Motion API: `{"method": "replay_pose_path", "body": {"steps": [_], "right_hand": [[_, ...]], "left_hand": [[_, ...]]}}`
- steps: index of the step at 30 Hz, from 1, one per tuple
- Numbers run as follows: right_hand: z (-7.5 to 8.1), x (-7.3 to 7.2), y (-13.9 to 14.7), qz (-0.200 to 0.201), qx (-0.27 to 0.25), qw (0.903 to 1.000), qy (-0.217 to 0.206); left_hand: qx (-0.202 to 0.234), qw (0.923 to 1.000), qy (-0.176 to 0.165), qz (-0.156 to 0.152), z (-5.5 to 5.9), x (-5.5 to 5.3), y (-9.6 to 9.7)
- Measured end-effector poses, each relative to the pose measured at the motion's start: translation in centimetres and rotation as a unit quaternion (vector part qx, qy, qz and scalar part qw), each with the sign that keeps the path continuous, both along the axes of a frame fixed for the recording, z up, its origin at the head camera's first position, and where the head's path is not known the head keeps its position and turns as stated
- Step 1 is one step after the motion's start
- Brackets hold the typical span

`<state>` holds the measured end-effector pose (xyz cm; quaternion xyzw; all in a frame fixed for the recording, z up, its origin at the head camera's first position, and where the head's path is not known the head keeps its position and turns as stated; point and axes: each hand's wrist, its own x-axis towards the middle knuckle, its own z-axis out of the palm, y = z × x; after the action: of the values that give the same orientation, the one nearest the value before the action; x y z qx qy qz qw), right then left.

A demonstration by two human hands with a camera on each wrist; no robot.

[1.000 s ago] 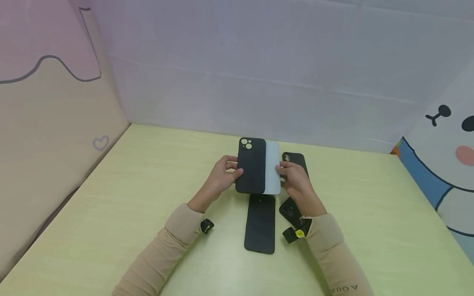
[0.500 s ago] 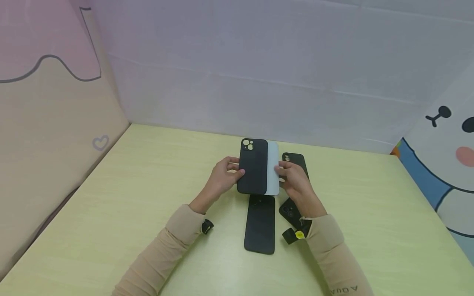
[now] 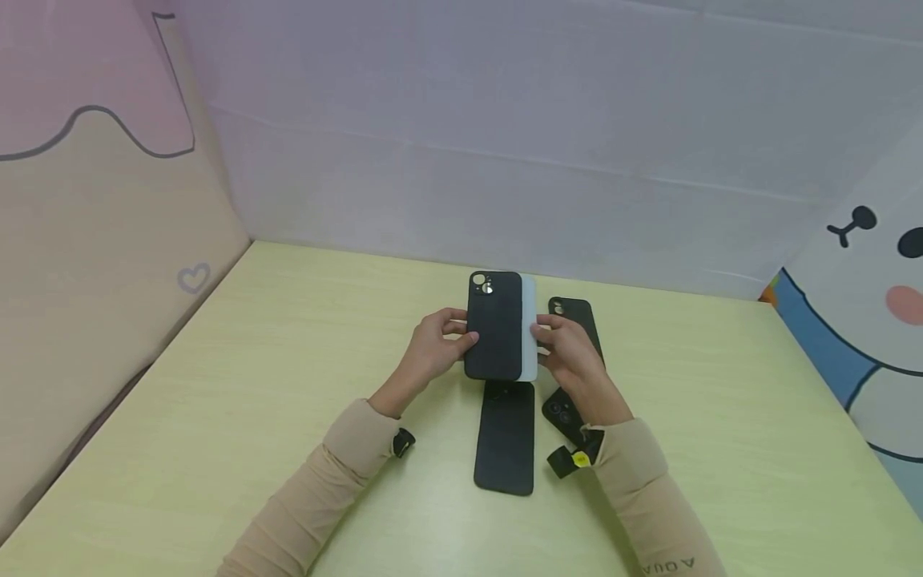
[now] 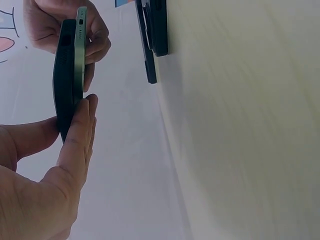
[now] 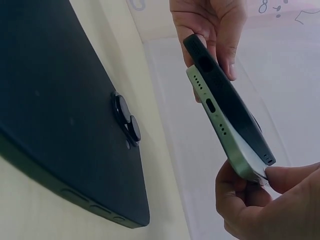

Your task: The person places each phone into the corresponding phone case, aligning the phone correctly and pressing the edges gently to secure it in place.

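My left hand (image 3: 435, 343) pinches a black phone case (image 3: 494, 324) by its left edge, thumb on the near face and fingers behind. The case has cut-out camera holes at its top. Behind it, a pale green phone (image 3: 530, 328) sticks out as a narrow strip on the right. My right hand (image 3: 573, 353) pinches that phone by its right edge. Both are held up off the table. In the right wrist view, the phone (image 5: 220, 122) lies against the case (image 5: 227, 100), one end overlapping and slightly angled. Phone port and speaker holes show there.
On the pale wooden table (image 3: 324, 320), a black phone or case (image 3: 505, 441) lies below the hands. A black phone with camera lenses (image 3: 561, 410) lies partly under my right wrist. Another black case (image 3: 577, 311) lies behind the right hand. A light fabric wall (image 3: 461, 160) stands behind.
The pale phone has slid left behind the case, so its visible strip is narrower. The case has shifted slightly right, and my right hand slightly left.
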<state>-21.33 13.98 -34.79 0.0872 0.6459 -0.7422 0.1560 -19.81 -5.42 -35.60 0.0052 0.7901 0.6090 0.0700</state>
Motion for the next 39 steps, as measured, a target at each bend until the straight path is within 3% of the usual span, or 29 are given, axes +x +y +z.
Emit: {"method": "replay_pose_path", "body": {"steps": [10, 20, 39], "right_hand": [[0.02, 0.07, -0.36, 0.003, -0.011, 0.9999, 0.000], [0.08, 0.17, -0.69, 0.014, -0.005, 0.9998, 0.014], [0.22, 0.47, -0.77, 0.052, -0.007, 0.9980, 0.037]], "left_hand": [[0.003, 1.0000, -0.004, -0.003, -0.27, -0.11, 0.04], [-0.003, 0.9997, 0.023, -0.008, -0.45, -0.09, -0.03], [0.001, 0.9994, 0.033, -0.010, -0.46, 0.23, -0.08]]}}
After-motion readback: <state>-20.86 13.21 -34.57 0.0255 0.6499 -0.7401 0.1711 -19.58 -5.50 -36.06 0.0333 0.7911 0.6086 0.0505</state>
